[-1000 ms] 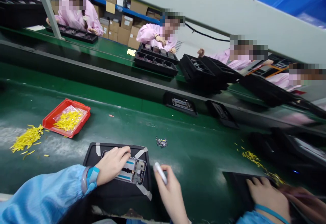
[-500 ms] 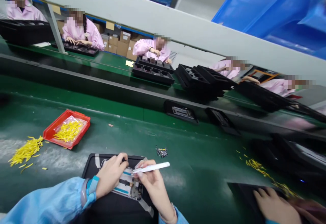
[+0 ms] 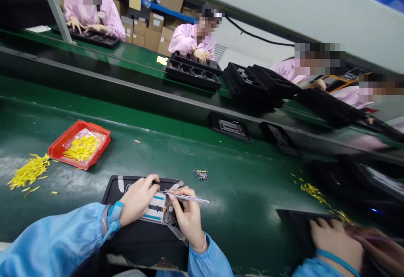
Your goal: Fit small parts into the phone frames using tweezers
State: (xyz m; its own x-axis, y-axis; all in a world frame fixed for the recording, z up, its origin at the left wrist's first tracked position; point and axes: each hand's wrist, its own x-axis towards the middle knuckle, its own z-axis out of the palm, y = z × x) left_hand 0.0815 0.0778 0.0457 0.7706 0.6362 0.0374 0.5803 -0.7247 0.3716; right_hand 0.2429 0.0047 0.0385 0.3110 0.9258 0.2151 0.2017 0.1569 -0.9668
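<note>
An opened phone (image 3: 155, 215) lies in a black tray (image 3: 134, 237) in front of me, showing a pale inner plate, blue strips and a circuit board at its right end. My left hand (image 3: 137, 200) grips the phone from the left, its fingers curled at the far edge. In my right hand (image 3: 191, 218), pale tweezers (image 3: 196, 199) are pinched, their handle pointing right. Their tip meets the phone's far edge beside my left fingertips. Whatever lies at the tip is too small to make out.
A red bin (image 3: 96, 153) of yellow strips stands left, beside a loose yellow pile (image 3: 30, 171). Small dark parts (image 3: 201, 173) lie beyond my right hand. A co-worker's hand (image 3: 336, 241) works at the right. Black trays (image 3: 229, 126) line the belt behind.
My view has tilted and shifted, so the bench appears higher. The tweezers have turned in my right hand and now look narrower. My left hand keeps its place on the phone.
</note>
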